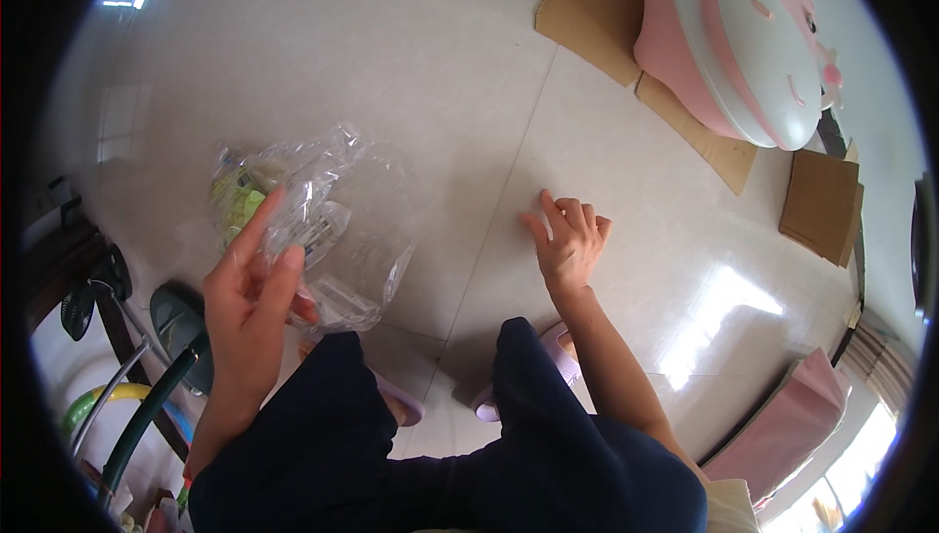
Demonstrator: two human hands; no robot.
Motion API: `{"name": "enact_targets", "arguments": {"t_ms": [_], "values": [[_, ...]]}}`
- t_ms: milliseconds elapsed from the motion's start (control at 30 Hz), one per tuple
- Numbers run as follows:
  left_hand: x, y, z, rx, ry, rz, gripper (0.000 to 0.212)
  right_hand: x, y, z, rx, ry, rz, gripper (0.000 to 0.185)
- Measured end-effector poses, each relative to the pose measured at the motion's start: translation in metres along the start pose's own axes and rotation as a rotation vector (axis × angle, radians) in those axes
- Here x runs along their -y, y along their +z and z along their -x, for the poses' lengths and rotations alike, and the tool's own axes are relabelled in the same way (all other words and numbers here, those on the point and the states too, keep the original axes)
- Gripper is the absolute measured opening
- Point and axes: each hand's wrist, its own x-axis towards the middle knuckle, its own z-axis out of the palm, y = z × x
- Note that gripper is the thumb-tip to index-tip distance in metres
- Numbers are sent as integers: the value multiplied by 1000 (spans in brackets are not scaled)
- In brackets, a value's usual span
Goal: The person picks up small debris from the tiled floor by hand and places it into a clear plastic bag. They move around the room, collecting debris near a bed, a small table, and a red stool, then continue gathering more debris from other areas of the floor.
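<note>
My left hand (249,291) grips a clear plastic bag (359,239) above the tiled floor, left of my knees. Through the film show a yellow-green crumpled piece (246,212) and a whitish wrapper (323,228) with printing on it; what exactly they are cannot be made out. The bag's loose, transparent side spreads out to the right of my fingers. My right hand (576,239) holds nothing and hovers over the floor, its thumb and forefinger apart and the other fingers bent.
A pink and white animal-faced plastic tub (733,49) stands on flattened cardboard (587,12) at upper right. Folded cardboard (820,203) leans near the wall. A pink fabric item (781,434) lies at lower right. Metal and dark green tubing (150,416) crowds the lower left.
</note>
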Motion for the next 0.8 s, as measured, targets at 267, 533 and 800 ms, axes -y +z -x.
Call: {"name": "enact_targets", "arguments": {"t_ms": [267, 533, 800], "values": [[-2, 0, 0, 5, 7, 18, 48, -7, -2, -21, -61, -199, 50, 17], [-7, 2, 1, 16, -32, 63, 49, 3, -13, -33, 113, -431, 233, 11], [-4, -4, 6, 4, -11, 84, 49, -18, -4, -40, 246, -97, -130, 11]]}}
